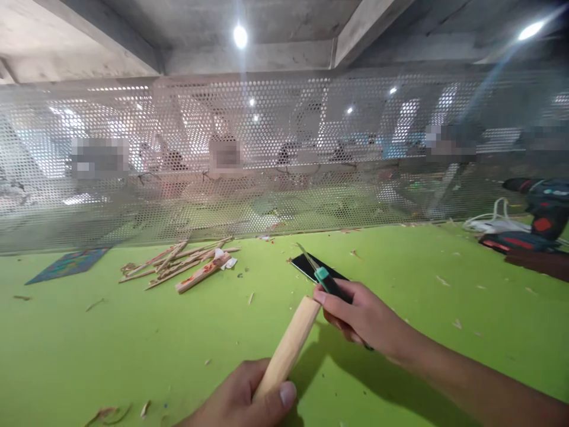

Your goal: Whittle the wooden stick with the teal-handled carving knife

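My left hand (249, 396) is closed round the lower part of a pale wooden stick (288, 344), which tilts up and to the right. My right hand (360, 314) grips a utility knife (331, 286) with a dark handle and a teal collar. Its thin blade points up and to the left, away from the wood. The right fingertips are at the stick's upper end and seem to touch it. Behind the knife a black phone (306, 267) lies flat on the green table (178, 344), partly covered by the knife.
A pile of thin wooden sticks (178, 261) lies at the back left beside a thicker stained wood piece (204, 273). Further left is a patterned sheet (69, 265). A cordless drill (546, 207) and white cable (500, 219) sit at right. A perforated screen (267, 190) borders the back; shavings are scattered about.
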`<act>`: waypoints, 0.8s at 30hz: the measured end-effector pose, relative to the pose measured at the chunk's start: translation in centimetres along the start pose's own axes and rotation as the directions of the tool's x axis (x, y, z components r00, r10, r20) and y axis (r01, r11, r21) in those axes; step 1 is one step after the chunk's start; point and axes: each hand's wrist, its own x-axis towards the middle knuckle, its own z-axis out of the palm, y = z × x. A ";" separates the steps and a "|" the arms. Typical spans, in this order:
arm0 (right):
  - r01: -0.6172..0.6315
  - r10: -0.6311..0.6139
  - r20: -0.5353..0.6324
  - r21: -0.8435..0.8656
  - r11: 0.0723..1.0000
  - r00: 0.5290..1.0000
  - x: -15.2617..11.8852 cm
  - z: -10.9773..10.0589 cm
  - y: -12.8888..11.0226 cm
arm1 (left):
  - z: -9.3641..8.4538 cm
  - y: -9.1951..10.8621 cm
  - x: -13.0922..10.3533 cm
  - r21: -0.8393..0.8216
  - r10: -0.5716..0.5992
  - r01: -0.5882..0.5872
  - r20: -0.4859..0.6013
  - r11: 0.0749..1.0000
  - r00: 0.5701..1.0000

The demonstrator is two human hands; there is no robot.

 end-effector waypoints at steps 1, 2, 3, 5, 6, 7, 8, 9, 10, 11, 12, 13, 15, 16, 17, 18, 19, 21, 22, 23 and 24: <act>-0.010 0.009 0.003 0.016 1.000 1.000 -0.1 0.3 0.0 | 0.1 -0.2 0.1 -0.053 0.009 -0.008 0.008 0.999 1.000; -0.017 0.017 0.013 0.025 1.000 1.000 -0.3 0.7 0.0 | 0.2 -0.5 0.2 -0.113 0.019 -0.017 0.011 0.993 1.000; -0.023 0.022 0.029 0.025 0.999 0.999 -0.5 1.1 0.1 | 0.3 -0.6 0.3 -0.173 0.029 -0.026 0.014 0.985 0.999; -0.028 0.027 0.079 0.007 1.000 0.996 -1.0 2.3 0.5 | 0.6 -0.6 0.5 -0.277 0.036 -0.025 0.035 0.961 0.999; -0.022 0.022 0.112 -0.003 1.000 0.993 -1.3 3.0 0.6 | 0.7 -0.4 0.6 -0.318 0.030 -0.004 0.078 0.948 0.996; -0.008 0.009 0.148 -0.010 1.000 0.989 -1.6 3.5 0.8 | 0.8 -0.1 0.7 -0.337 0.036 0.003 0.112 0.941 0.993; 0.012 -0.009 0.183 -0.013 1.000 0.983 -1.9 4.0 0.8 | 0.8 0.2 0.7 -0.337 0.052 -0.012 0.112 0.942 0.992; 0.031 -0.027 0.211 -0.013 0.999 0.977 -2.1 4.3 0.8 | 0.7 0.4 0.8 -0.329 0.034 0.013 0.135 0.944 0.990; 0.044 -0.039 0.223 -0.017 0.999 0.974 -2.3 4.4 0.8 | 0.5 0.7 0.9 -0.330 0.019 0.036 0.161 0.943 0.987; 0.054 -0.047 0.216 -0.027 0.998 0.975 -2.4 4.4 0.7 | 0.4 0.9 1.0 -0.353 0.007 0.051 0.161 0.934 0.987; 0.062 -0.052 0.196 -0.045 0.997 0.979 -2.4 4.3 0.7 | 0.2 1.0 1.0 -0.374 -0.002 0.063 0.161 0.925 0.987; 0.071 -0.058 0.168 -0.071 0.995 0.984 -2.4 4.2 0.7 | 0.0 1.0 1.1 -0.395 -0.011 0.072 0.155 0.916 0.988; 0.102 -0.087 0.111 -0.137 0.985 0.990 -2.3 3.8 0.7 | -0.3 0.9 1.3 -0.426 -0.040 0.096 0.139 0.900 0.990; 0.120 -0.105 0.094 -0.180 0.976 0.990 -2.2 3.6 0.8 | -0.3 0.9 1.4 -0.431 -0.058 0.113 0.138 0.895 0.989; 0.136 -0.118 0.089 -0.233 0.963 0.989 -2.2 3.5 1.0 | -0.4 0.9 1.4 -0.440 -0.076 0.128 0.134 0.889 0.988; 0.148 -0.127 0.089 -0.292 0.945 0.988 -2.1 3.4 1.1 | -0.4 0.9 1.5 -0.458 -0.095 0.143 0.127 0.877 0.987; 0.159 -0.134 0.094 -0.352 0.922 0.987 -2.0 3.4 1.2 | -0.4 0.8 1.6 -0.484 -0.112 0.157 0.120 0.861 0.986; 0.170 -0.134 0.112 -0.437 0.883 0.985 -1.9 3.2 1.4 | -0.4 0.9 1.6 -0.545 -0.149 0.193 0.125 0.816 0.981; 0.169 -0.128 0.120 -0.455 0.874 0.985 -1.8 3.1 1.5 | -0.4 0.9 1.7 -0.575 -0.168 0.215 0.135 0.789 0.977; 0.166 -0.122 0.124 -0.458 0.874 0.985 -1.8 3.0 1.5 | -0.5 1.0 1.7 -0.597 -0.183 0.239 0.155 0.766 0.971; 0.161 -0.116 0.126 -0.450 0.879 0.985 -1.7 2.8 1.5 | -0.6 1.0 1.7 -0.609 -0.190 0.258 0.176 0.750 0.966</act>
